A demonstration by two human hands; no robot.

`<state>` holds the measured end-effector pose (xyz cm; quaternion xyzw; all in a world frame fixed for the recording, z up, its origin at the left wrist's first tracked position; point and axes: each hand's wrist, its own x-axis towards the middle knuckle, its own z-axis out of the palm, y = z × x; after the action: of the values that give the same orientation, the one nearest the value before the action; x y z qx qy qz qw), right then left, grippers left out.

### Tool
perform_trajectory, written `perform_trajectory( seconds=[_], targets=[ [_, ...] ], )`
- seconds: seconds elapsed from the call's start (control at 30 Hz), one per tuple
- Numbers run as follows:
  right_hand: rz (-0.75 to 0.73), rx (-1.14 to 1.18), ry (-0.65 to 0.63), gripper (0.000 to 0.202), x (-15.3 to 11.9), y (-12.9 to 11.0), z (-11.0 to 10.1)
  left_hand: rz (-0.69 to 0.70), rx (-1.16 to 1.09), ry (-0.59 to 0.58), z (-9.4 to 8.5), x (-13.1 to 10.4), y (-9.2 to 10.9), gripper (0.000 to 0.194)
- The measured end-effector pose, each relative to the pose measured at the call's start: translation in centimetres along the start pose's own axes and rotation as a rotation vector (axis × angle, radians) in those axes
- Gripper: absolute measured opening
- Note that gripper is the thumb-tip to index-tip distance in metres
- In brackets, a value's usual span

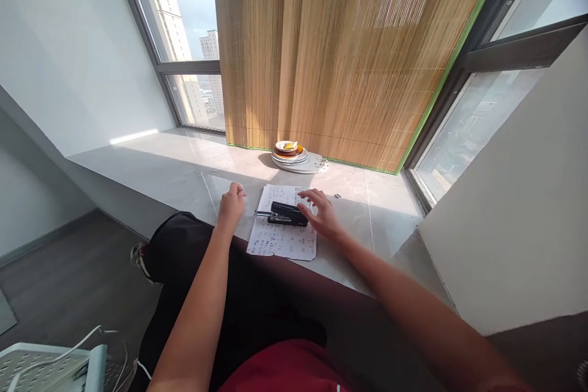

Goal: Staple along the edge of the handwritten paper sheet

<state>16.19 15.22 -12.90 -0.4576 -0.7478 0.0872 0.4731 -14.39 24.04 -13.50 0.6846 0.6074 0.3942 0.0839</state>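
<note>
A black stapler [287, 208] lies on a handwritten sheet of paper [281, 242], its top and base spread apart and its silver magazine strip jutting out to the left. My right hand [324, 215] is at the stapler's right end, fingers apart and curved over it. The thumb is by the black body, and I cannot tell whether it touches. Left of the paper, my left hand [230, 207] is closed with its fingers drawn together above the ledge. Whatever those fingers may pinch is hidden or too small to make out.
Stacked plates and small dishes [290, 156] stand at the back of the tiled ledge [390, 220], before a bamboo blind [340, 61]. A tiny dark piece [337, 196] lies right of the paper. A white perforated rack [50, 358] with a cable is at lower left.
</note>
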Motion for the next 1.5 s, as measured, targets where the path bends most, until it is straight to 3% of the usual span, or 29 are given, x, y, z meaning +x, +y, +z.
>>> perform_trajectory(
  seconds=[0.1,0.17,0.3,0.47,0.6,0.77,0.9,1.2,1.5],
  targets=[
    [-0.081,-0.014,-0.227,0.047,-0.6,-1.1,1.3,0.023,-0.185,0.087,-0.6,-1.9,0.7,0.018],
    [-0.090,-0.038,-0.293,0.049,-0.8,-1.0,1.6,0.028,-0.247,0.062,-1.0,-3.0,1.3,0.029],
    [-0.078,-0.017,-0.260,0.038,-0.9,-0.7,1.6,0.134,-0.284,0.006,-1.6,-4.1,2.8,0.035],
    [-0.033,0.025,-0.188,0.039,-0.7,-0.9,1.3,0.223,-0.342,-0.163,-2.4,-5.0,4.6,0.037],
    [-0.015,0.030,-0.162,0.038,-0.6,-0.6,1.4,0.280,-0.322,-0.187,-2.8,-5.3,5.1,0.032],
    [-0.016,0.025,-0.163,0.038,-0.4,-0.3,1.4,0.263,-0.260,-0.207,-1.9,-5.7,5.3,0.015],
    [-0.021,0.015,-0.183,0.040,-0.4,-0.5,1.3,0.309,-0.214,-0.266,-0.5,-6.2,5.6,0.022],
    [-0.017,0.023,-0.174,0.040,-0.4,-0.4,1.4,0.206,-0.203,-0.265,0.3,-6.3,4.5,0.016],
    [0.017,0.105,-0.172,0.038,-0.1,0.2,1.2,0.605,-0.315,-0.250,-0.4,-5.3,1.9,0.014]
  ],
)
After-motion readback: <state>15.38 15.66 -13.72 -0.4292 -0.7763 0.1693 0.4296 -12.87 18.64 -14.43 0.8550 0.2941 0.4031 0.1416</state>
